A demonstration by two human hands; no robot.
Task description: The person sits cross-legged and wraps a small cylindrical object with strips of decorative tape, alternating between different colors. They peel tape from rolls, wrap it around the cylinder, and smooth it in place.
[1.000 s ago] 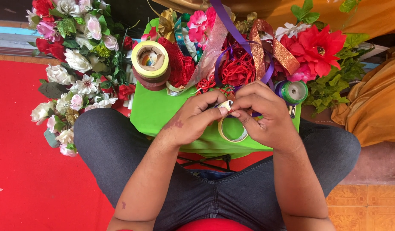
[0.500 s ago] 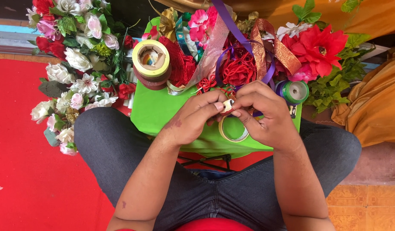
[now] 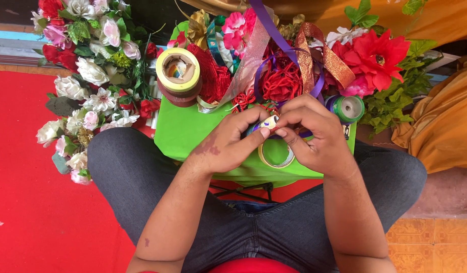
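My left hand (image 3: 228, 144) and my right hand (image 3: 314, 134) meet over a small green table (image 3: 185, 134). Together they pinch a small pale object wrapped with purple ribbon (image 3: 270, 123) between thumbs and fingertips. The purple ribbon (image 3: 271, 25) runs up and away from my hands. A roll of clear tape (image 3: 277, 154) lies on the table just under my fingers. Both hands are closed on the small piece; what it is exactly stays partly hidden by my fingers.
A stack of tape rolls (image 3: 179, 76) stands at the table's left. A green spool (image 3: 347, 107) sits at its right. Red ribbon, gold ribbon (image 3: 324, 53) and artificial flowers (image 3: 92, 76) crowd the back and left. A red flower (image 3: 375, 55) lies right. Red carpet (image 3: 21, 202) covers the floor.
My fingers have shifted slightly on the small wrapped piece; the hands stay in the same place over the tape roll.
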